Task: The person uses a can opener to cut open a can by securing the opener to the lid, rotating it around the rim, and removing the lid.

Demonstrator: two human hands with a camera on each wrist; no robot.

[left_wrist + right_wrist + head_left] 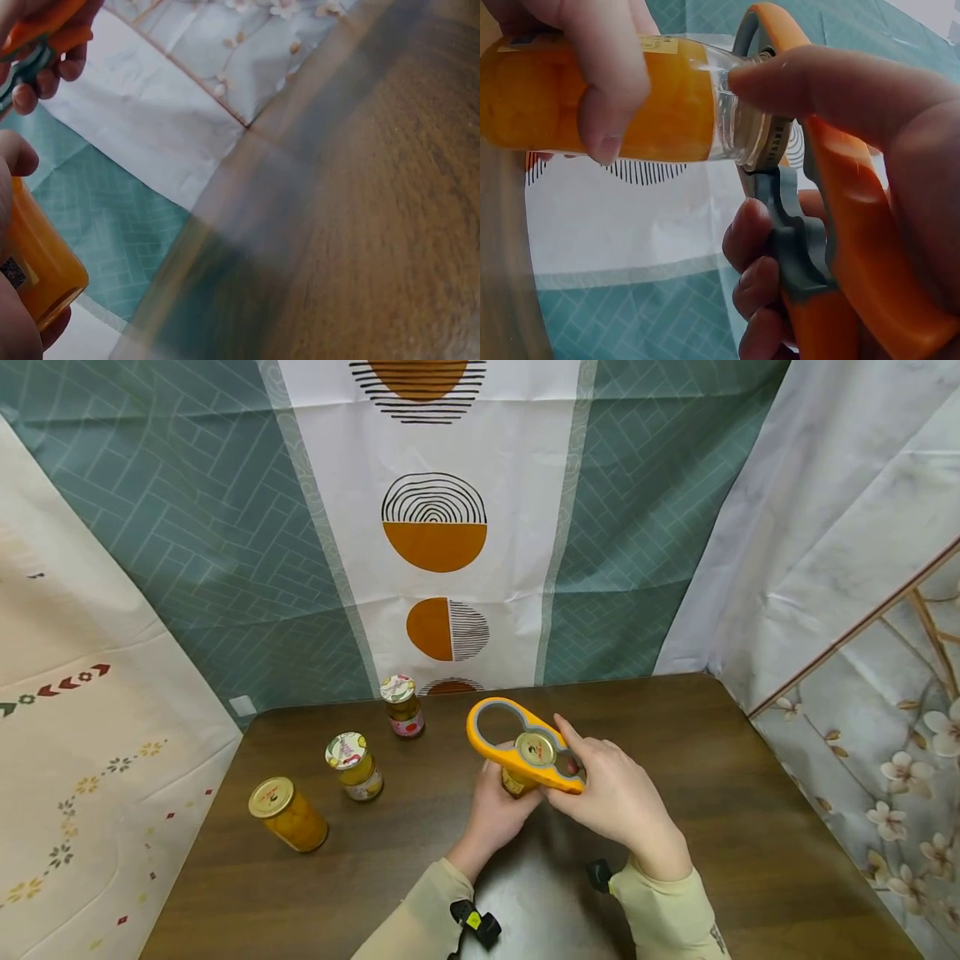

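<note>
My left hand (497,814) grips a glass jar of orange fruit (660,97) round its body. In the right wrist view the jar lies sideways across the picture, its gold lid (536,748) toward the right hand. An orange and grey jar opener (486,724) sits around that lid. With my right hand (618,793) I hold the opener's handle end, thumb on one side and fingers curled on the other. The right thumb reaches up near the lid (769,142). The left wrist view shows only the jar's lower part (49,259) and part of each hand.
Three more jars stand on the brown table (420,877) to the left: a gold-lidded jar of orange fruit (300,822), a yellowish jar with a patterned lid (363,777), and a darker small jar (407,717). A patterned curtain (630,568) hangs behind the table.
</note>
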